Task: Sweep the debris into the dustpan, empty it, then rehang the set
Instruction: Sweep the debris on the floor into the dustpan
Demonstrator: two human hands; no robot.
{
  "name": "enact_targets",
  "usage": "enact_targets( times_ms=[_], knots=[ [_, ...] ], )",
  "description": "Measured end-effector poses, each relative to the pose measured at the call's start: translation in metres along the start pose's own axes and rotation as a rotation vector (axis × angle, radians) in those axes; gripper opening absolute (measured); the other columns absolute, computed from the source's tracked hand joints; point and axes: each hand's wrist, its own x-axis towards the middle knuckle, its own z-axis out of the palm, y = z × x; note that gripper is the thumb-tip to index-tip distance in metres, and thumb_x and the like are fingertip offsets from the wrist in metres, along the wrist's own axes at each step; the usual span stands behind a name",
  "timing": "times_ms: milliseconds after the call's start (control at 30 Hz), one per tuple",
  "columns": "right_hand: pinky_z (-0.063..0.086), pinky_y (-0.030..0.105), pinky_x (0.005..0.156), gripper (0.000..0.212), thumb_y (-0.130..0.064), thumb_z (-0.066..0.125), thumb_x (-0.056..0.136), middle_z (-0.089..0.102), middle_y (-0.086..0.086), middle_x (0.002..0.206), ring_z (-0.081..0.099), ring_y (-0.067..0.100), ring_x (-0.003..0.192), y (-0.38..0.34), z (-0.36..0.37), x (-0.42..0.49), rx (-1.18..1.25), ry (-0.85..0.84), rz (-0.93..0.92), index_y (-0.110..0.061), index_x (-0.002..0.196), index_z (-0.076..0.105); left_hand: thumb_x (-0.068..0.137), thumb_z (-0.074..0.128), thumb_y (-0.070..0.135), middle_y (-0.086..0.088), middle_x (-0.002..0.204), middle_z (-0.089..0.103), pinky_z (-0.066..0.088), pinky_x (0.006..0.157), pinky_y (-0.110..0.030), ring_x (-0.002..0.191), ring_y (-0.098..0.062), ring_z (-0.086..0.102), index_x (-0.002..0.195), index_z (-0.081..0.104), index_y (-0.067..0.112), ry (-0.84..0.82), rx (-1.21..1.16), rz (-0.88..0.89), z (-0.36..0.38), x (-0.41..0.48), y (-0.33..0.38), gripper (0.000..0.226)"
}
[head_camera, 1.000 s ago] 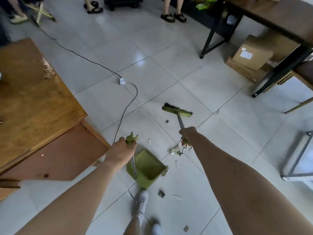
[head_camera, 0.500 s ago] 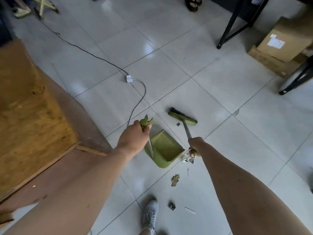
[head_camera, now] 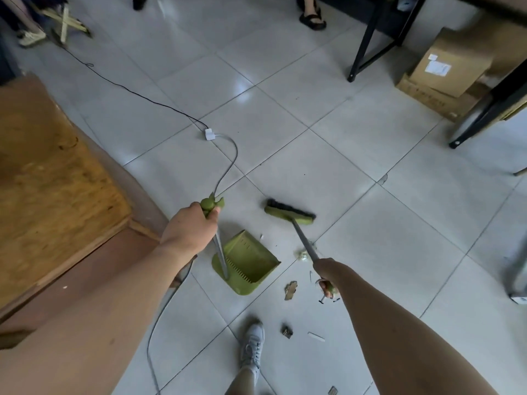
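A green dustpan (head_camera: 248, 262) stands on the tiled floor on a long metal stem, and my left hand (head_camera: 190, 228) grips the green top of that stem. My right hand (head_camera: 328, 276) holds the metal handle of a green broom, whose head (head_camera: 289, 212) with black bristles rests on the floor beyond the dustpan. Debris lies to the right of and below the pan: a cardboard scrap (head_camera: 291, 289), a dark bit (head_camera: 287, 331), a white strip (head_camera: 316, 336) and a pale clump (head_camera: 302, 255) beside the broom handle.
A wooden table (head_camera: 51, 178) fills the left. A cable with a white plug (head_camera: 209, 134) runs across the floor past the dustpan. Black table legs (head_camera: 368, 41) and cardboard boxes (head_camera: 445, 72) stand at the upper right. My shoe (head_camera: 252, 346) is below. Other people's feet show along the top.
The view has shifted, and the broom head sits farther from the dustpan. The dustpan has moved a little away from the debris. Both hands keep their grips.
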Motion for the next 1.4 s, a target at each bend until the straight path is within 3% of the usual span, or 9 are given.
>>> enact_targets(
  times_ms=[233,433,567,800,967,1067,1133,1300,1400],
  knots=[
    [0.035,0.018,0.044,0.036,-0.017,0.032,0.091,0.050,0.007,0.069,0.044,0.017,0.047,0.118,0.051,-0.066,-0.265,0.080,-0.087,-0.009,0.123,0.047,0.094,0.036,0.051,-0.019,0.095,0.064,0.041,0.065,-0.034,0.090,-0.038,0.062,0.099,0.054,0.006,0.052,0.065,0.045,0.028,-0.113,-0.029,0.049],
    [0.035,0.020,0.043,0.044,-0.015,0.034,0.093,0.053,0.009,0.078,0.045,0.016,0.049,0.201,0.076,-0.108,-0.356,0.092,-0.104,-0.006,0.135,0.046,0.093,0.041,0.049,-0.018,0.080,0.064,0.036,0.058,-0.031,0.077,-0.038,0.063,0.082,0.042,0.011,0.103,0.034,0.017,0.052,-0.198,-0.057,0.039],
    [0.034,0.020,0.042,0.034,-0.016,0.035,0.093,0.051,0.007,0.070,0.044,0.015,0.045,0.237,0.086,-0.124,-0.360,0.105,-0.090,-0.006,0.123,0.050,0.092,0.040,0.050,-0.018,0.080,0.065,0.037,0.058,-0.031,0.077,-0.038,0.064,0.082,0.041,0.013,0.092,0.027,0.009,0.055,-0.233,-0.074,0.039],
    [0.040,0.021,0.038,0.015,-0.014,0.040,0.094,0.059,0.008,0.069,0.055,0.017,0.044,0.232,0.103,-0.149,-0.328,0.212,-0.258,-0.006,0.099,0.051,0.092,0.042,0.050,-0.019,0.090,0.066,0.037,0.064,-0.033,0.088,-0.039,0.063,0.086,0.045,0.017,0.052,-0.018,-0.025,0.043,-0.281,-0.105,0.034],
    [0.051,0.028,0.064,0.027,-0.016,0.046,0.097,0.057,0.002,0.077,0.059,0.022,0.070,0.204,0.142,-0.160,-0.431,0.223,-0.377,-0.004,0.117,0.059,0.091,0.040,0.051,-0.017,0.091,0.066,0.040,0.066,-0.033,0.088,-0.036,0.063,0.083,0.045,0.017,0.021,-0.061,-0.083,0.034,-0.307,-0.143,0.035],
    [0.054,0.030,0.069,0.028,-0.017,0.044,0.098,0.067,0.007,0.098,0.064,0.024,0.079,0.179,0.163,-0.161,-0.505,0.259,-0.378,-0.006,0.122,0.055,0.092,0.041,0.049,-0.017,0.091,0.067,0.040,0.066,-0.033,0.087,-0.036,0.062,0.082,0.047,0.015,0.029,-0.035,-0.136,0.035,-0.316,-0.169,0.036],
    [0.051,0.027,0.061,0.032,-0.012,0.042,0.098,0.067,0.010,0.108,0.066,0.026,0.083,0.168,0.175,-0.158,-0.565,0.234,-0.361,-0.001,0.127,0.051,0.092,0.041,0.048,-0.017,0.093,0.067,0.040,0.067,-0.032,0.087,-0.035,0.062,0.085,0.051,0.013,0.038,-0.029,-0.169,0.039,-0.318,-0.184,0.037],
    [0.038,0.024,0.049,0.019,-0.015,0.045,0.094,0.052,0.006,0.071,0.044,0.017,0.051,0.187,0.179,-0.149,-0.696,0.171,-0.271,-0.005,0.109,0.051,0.094,0.038,0.047,-0.015,0.096,0.067,0.041,0.066,-0.032,0.083,-0.031,0.059,0.091,0.050,0.013,-0.021,-0.031,-0.177,0.052,-0.315,-0.185,0.037],
    [0.032,0.022,0.046,0.027,-0.020,0.040,0.099,0.050,0.004,0.078,0.047,0.017,0.060,0.215,0.165,-0.140,-0.755,0.164,-0.243,-0.007,0.117,0.054,0.094,0.036,0.046,-0.012,0.095,0.067,0.041,0.063,-0.031,0.087,-0.031,0.063,0.092,0.049,0.013,-0.029,0.025,-0.104,0.056,-0.317,-0.176,0.035]
  ],
)
